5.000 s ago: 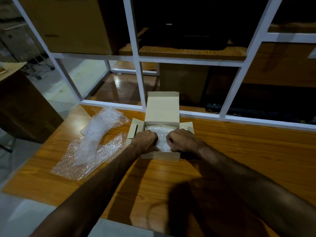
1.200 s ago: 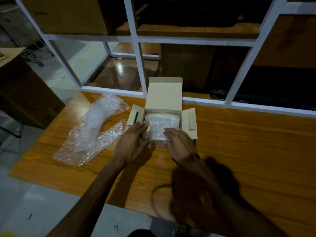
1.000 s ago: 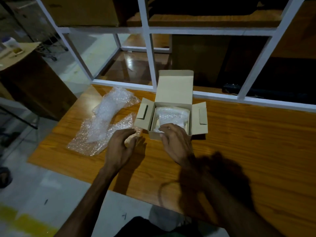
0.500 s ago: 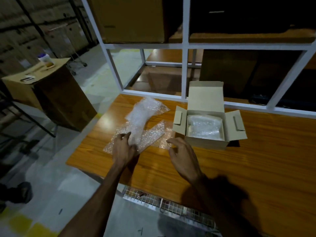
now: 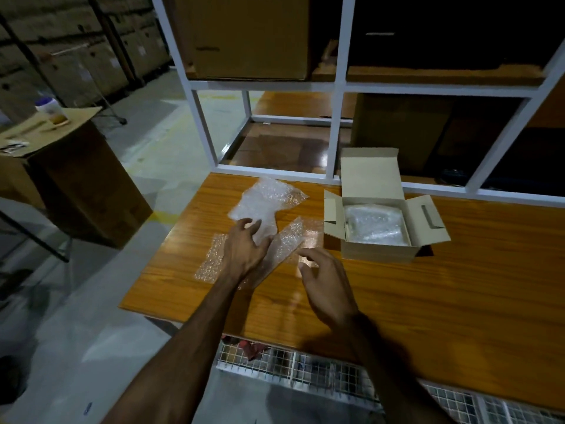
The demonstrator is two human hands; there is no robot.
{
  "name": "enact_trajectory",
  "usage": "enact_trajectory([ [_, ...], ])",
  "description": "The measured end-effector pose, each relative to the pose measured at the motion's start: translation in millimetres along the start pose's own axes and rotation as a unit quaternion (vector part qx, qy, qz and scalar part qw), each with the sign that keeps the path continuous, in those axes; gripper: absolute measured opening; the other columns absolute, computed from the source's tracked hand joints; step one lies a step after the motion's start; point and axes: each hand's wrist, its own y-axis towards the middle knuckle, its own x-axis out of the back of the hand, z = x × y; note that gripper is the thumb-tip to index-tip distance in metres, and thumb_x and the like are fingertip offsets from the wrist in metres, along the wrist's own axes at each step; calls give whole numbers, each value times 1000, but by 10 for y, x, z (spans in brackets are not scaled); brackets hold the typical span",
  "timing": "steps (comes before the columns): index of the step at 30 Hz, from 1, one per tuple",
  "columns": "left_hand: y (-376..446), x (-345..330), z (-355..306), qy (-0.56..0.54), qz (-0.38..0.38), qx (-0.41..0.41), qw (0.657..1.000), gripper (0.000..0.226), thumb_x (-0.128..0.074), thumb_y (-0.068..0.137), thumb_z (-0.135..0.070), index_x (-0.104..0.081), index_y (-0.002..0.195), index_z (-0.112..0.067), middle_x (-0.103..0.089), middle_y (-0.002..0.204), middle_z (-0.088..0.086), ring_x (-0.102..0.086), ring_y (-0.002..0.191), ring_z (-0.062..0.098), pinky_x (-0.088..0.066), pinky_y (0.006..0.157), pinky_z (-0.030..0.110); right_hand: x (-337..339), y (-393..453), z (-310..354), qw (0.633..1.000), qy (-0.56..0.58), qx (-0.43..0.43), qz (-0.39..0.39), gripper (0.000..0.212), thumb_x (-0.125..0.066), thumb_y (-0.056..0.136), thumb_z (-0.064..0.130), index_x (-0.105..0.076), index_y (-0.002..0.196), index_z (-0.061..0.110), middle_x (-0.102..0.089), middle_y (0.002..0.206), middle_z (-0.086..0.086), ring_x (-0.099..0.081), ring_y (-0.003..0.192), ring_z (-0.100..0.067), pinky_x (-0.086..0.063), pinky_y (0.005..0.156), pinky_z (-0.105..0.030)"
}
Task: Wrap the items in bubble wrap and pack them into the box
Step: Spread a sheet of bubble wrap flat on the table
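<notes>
From the head camera, a wooden table [image 5: 428,301] fills the right and middle of the scene, with a white metal frame [image 5: 337,117] standing along its far edge. On the table sits a small cardboard box [image 5: 379,254] with its lid flap raised at the back and both side flaps folded outward. Inside it lies a bubble-wrapped item [image 5: 374,224] — pale, crinkled, filling most of the opening.

To the left of the box, loose sheets of bubble wrap [image 5: 269,198] lie on the table: one pale piece farther back and a flatter, clearer strip running under the hands toward the box's near left corner.

The left hand [image 5: 244,249] rests palm down on the bubble wrap, its fingers spread and slightly curled over the sheet, pressing rather than pinching; nothing is clasped in it. The right hand [image 5: 327,286] hovers just beside it, nearer the box, fingers loosely bent and apart, with thumb and forefinger close to the strip's edge — whether they touch it I cannot tell. It holds nothing.

Off the table's left side stands a large brown carton [image 5: 82,191] on the concrete floor, with a small jar [image 5: 50,111] on top. A wire mesh basket [image 5: 305,368] shows below the table's near edge.
</notes>
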Motion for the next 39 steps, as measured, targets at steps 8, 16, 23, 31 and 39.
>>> enact_trajectory([
  [8,65,45,-94,-127,-16,-77,989,69,-50,102,-55,-44,159,-17,-42,165,1,-40,151,18,-41,120,47,-75,180,125,1000,-10,0,22,40,-60,104,22,-60,142,32,-56,146,11,-52,130,-6,-45,101,-24],
  [16,186,338,-382,-243,-45,-125,961,52,-51,101,-13,-53,153,-14,-48,159,-1,-44,149,10,-48,116,40,-131,525,385,995,-72,6,66,53,-56,105,22,-45,153,39,-16,169,4,-26,151,-23,-38,101,-30],
  [23,203,527,-698,-336,-14,-78,938,52,-56,100,-2,-57,150,-17,-55,155,-3,-50,143,7,-48,115,34,-232,673,503,995,-26,30,87,45,-55,105,14,-57,147,29,-28,166,-8,-44,142,-29,-44,97,-28],
  [31,116,336,-514,-357,-7,7,934,51,-76,95,-18,-63,144,-14,-65,145,4,-67,125,14,-61,97,37,-173,649,446,964,217,-80,130,51,-44,106,0,-52,150,23,-45,159,7,-44,144,-15,-41,101,-23],
  [39,-220,-301,-243,-117,2,115,986,52,-77,86,-50,-72,130,-24,-45,158,15,-43,145,34,-43,114,52,-277,514,9,957,199,-178,116,47,-48,102,-3,-56,146,13,-50,157,-5,-44,146,-22,-39,115,-39],
])
